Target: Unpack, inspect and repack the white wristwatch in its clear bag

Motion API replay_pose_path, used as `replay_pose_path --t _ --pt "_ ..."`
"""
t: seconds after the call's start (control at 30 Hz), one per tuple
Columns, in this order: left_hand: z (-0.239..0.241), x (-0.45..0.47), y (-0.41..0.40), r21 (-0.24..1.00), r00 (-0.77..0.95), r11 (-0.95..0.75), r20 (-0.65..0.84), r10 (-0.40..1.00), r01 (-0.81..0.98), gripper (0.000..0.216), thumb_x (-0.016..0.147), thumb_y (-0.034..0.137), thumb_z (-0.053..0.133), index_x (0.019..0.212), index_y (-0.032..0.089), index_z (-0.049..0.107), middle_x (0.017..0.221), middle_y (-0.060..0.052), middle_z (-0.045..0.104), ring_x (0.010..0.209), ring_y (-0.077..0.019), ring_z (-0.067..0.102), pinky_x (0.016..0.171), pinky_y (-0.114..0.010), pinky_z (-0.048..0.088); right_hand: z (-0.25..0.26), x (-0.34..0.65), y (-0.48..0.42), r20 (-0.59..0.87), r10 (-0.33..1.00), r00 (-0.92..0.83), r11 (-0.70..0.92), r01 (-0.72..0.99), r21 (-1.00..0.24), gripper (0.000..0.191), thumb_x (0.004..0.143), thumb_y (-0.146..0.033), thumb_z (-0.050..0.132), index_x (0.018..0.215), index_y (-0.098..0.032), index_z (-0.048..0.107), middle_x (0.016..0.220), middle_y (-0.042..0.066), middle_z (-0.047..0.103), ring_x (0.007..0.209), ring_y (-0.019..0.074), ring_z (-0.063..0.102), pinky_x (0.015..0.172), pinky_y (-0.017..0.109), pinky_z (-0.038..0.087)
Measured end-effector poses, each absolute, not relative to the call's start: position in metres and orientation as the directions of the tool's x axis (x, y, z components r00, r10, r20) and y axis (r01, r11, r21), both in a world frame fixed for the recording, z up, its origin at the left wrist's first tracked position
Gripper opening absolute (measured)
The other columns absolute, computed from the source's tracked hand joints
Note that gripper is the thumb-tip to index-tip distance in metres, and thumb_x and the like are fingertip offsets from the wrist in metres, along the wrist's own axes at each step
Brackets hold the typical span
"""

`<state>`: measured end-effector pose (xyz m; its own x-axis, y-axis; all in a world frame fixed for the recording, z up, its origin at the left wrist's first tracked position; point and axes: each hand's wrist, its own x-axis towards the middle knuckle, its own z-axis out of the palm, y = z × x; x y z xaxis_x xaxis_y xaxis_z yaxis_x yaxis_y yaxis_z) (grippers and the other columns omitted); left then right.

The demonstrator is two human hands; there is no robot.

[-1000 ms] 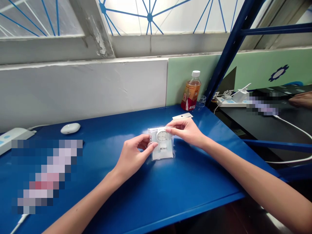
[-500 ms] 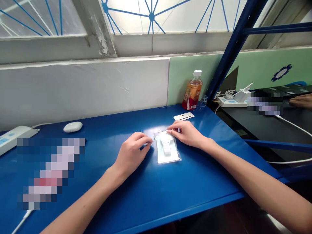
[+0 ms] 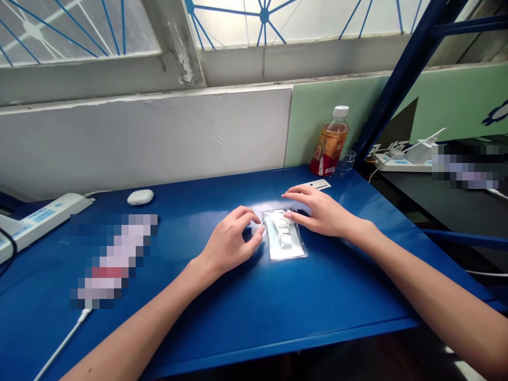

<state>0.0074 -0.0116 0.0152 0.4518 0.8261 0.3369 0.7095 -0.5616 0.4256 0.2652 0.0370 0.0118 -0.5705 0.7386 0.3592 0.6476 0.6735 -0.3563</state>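
A clear plastic packet lies flat on the blue desk between my hands. It has a pale card inside and a white piece with a round top and a strap-like lower part. My left hand is at the packet's left edge, thumb and fingertips curled about a small round whitish disc; its exact kind does not show. From the right, my right hand reaches over the packet, fingers stretched and apart. Its thumb tip is at the round top, apparently touching it, and the index finger extends past the packet's upper edge.
Behind my right hand lie a white card, a drink bottle and a clear cup. On the left are a white earbud case, a power strip and a blurred-out object with a white cable. A blue metal post rises at right.
The view has shifted left. My left thumb and fingers have parted, and the whitish disc now shows between them. My right fingers have lifted and spread from the packet's upper right corner.
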Motion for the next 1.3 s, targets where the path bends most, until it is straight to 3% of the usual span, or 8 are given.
replay_pose_path --t 0.07,0.17,0.33,0.6,0.9,1.03,1.2,1.3 --pt "0.016 0.007 -0.011 0.437 0.448 -0.563 0.344 0.825 0.702 0.031 0.091 0.038 0.06 0.115 0.018 0.061 0.125 -0.013 0.061 0.115 -0.0267 0.06 0.096 -0.04 0.051 0.019 0.269 0.036 0.314 0.701 -0.64 0.711 0.6 -0.366 0.059 0.089 -0.054 0.061 0.134 -0.016 0.059 0.136 0.017 0.058 0.126 0.0326 0.055 0.104 0.048 0.046" --pt "0.014 0.006 -0.011 0.424 0.527 -0.599 0.285 0.8 0.68 0.076 0.083 0.054 0.069 0.144 0.018 0.041 0.151 -0.018 0.041 0.141 -0.0334 0.038 0.112 -0.049 0.039 0.026 0.27 0.033 0.258 0.658 -0.707 0.742 0.55 -0.384 0.076 0.079 -0.06 0.07 0.14 -0.017 0.054 0.139 0.017 0.057 0.13 0.0364 0.051 0.107 0.051 0.045" --pt "0.009 0.005 -0.011 0.405 0.623 -0.619 0.139 0.769 0.673 0.112 0.074 0.067 0.071 0.156 0.015 0.017 0.16 -0.022 0.026 0.149 -0.0375 0.021 0.117 -0.056 0.029 0.02 0.268 0.023 0.213 0.628 -0.748 0.764 0.542 -0.35 0.094 0.071 -0.062 0.075 0.144 -0.01 0.048 0.148 0.023 0.047 0.138 0.0401 0.043 0.112 0.053 0.04" --pt "0.012 0.005 -0.01 0.397 0.619 -0.598 0.09 0.78 0.696 0.107 0.075 0.063 0.072 0.156 0.014 0.021 0.158 -0.022 0.03 0.147 -0.0383 0.025 0.115 -0.055 0.033 0.007 0.279 0.023 0.17 0.637 -0.752 0.741 0.536 -0.404 0.107 0.069 -0.067 0.074 0.151 -0.01 0.036 0.153 0.022 0.04 0.143 0.0387 0.035 0.115 0.055 0.035" --pt "0.011 0.005 -0.011 0.425 0.614 -0.597 0.114 0.781 0.681 0.096 0.076 0.062 0.071 0.151 0.017 0.033 0.154 -0.022 0.035 0.143 -0.0406 0.033 0.113 -0.055 0.035 0.006 0.281 0.025 0.139 0.646 -0.75 0.721 0.541 -0.433 0.104 0.069 -0.064 0.076 0.151 -0.013 0.037 0.157 0.02 0.036 0.147 0.0371 0.027 0.117 0.054 0.032" --pt "0.011 0.006 -0.011 0.446 0.609 -0.583 0.1 0.787 0.679 0.097 0.076 0.059 0.073 0.154 0.019 0.029 0.158 -0.02 0.03 0.147 -0.0406 0.026 0.115 -0.057 0.032 0.007 0.278 0.022 0.183 0.632 -0.753 0.731 0.502 -0.461 0.104 0.069 -0.061 0.078 0.152 -0.015 0.035 0.16 0.02 0.029 0.148 0.0373 0.025 0.117 0.056 0.031" --pt "0.019 -0.004 -0.008 0.499 0.61 -0.541 0.031 0.792 0.677 0.089 0.08 0.04 0.07 0.155 0.023 0.026 0.165 -0.016 0.013 0.149 -0.0388 0.018 0.114 -0.053 0.034 0.012 0.275 0.022 0.255 0.604 -0.755 0.771 0.472 -0.428 0.073 0.08 -0.053 0.072 0.142 -0.018 0.052 0.142 0.018 0.055 0.135 0.0348 0.047 0.11 0.053 0.04" --pt "0.021 -0.009 -0.004 0.512 0.577 -0.514 0.044 0.816 0.688 0.071 0.083 0.022 0.058 0.15 0.022 0.035 0.164 -0.013 0.02 0.148 -0.0338 0.026 0.113 -0.047 0.038 0.015 0.274 0.024 0.296 0.613 -0.733 0.773 0.478 -0.416 0.047 0.086 -0.045 0.067 0.125 -0.018 0.066 0.118 0.015 0.069 0.111 0.0299 0.063 0.095 0.046 0.051"
